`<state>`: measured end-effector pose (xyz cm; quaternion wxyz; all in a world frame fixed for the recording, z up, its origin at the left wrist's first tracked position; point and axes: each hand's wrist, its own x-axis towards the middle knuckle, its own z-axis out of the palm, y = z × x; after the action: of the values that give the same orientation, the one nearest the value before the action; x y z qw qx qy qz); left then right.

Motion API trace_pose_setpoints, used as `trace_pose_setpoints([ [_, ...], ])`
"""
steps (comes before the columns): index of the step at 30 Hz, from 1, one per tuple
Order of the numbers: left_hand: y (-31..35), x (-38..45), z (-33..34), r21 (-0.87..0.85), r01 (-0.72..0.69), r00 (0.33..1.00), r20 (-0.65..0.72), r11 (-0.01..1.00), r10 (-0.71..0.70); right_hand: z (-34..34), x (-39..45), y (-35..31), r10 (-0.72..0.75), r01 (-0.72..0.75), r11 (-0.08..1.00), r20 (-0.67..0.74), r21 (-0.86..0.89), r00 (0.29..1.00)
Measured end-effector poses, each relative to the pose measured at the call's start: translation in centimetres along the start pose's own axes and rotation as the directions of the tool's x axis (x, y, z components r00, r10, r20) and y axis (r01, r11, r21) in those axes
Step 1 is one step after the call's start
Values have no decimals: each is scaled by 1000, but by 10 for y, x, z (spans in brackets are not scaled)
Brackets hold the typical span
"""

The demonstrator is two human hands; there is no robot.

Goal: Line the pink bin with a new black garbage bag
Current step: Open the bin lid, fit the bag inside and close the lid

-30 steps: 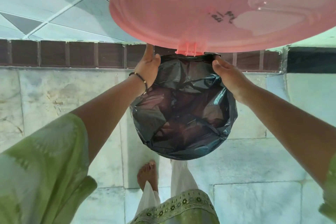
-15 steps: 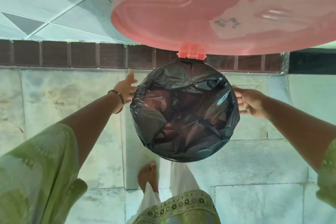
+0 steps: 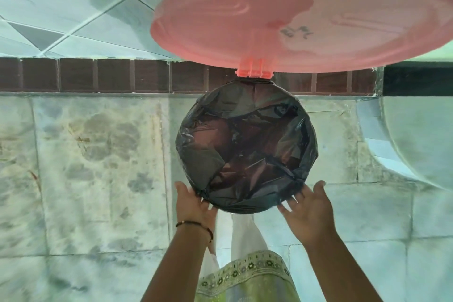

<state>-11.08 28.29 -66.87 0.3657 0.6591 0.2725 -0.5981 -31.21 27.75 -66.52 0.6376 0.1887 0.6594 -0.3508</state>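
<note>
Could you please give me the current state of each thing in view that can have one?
Pink lid: swung up, open on its hinge.
Black garbage bag: spread inside the bin, folded over the rim.
Left hand: open, fingers at the bag's near edge.
Right hand: open, fingers at the near edge.

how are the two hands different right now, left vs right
The left hand wears a thin dark bracelet at the wrist; the right hand has a bare wrist. The left hand sits at the bag's near-left edge, the right hand at its near-right edge. Shared: both are open with fingers spread, palms toward the black garbage bag folded over the bin rim, gripping nothing. The pink lid stands open behind.
</note>
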Motion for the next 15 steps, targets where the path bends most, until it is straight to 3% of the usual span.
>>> trace_pose_setpoints([
  [5,2,20,1,-72,52,998,39,996,-49,11,29,-8,39,-54,989,108,141,993],
  [9,9,29,1,-93,52,991,129,994,-40,14,40,-16,56,-63,995,89,76,994],
  [12,15,32,0,56,65,997,25,996,-67,11,38,-22,83,-88,982,-38,-168,996],
  [15,30,33,0,361,12,960,-265,933,90,12,25,-35,-193,31,857,-264,-515,945],
])
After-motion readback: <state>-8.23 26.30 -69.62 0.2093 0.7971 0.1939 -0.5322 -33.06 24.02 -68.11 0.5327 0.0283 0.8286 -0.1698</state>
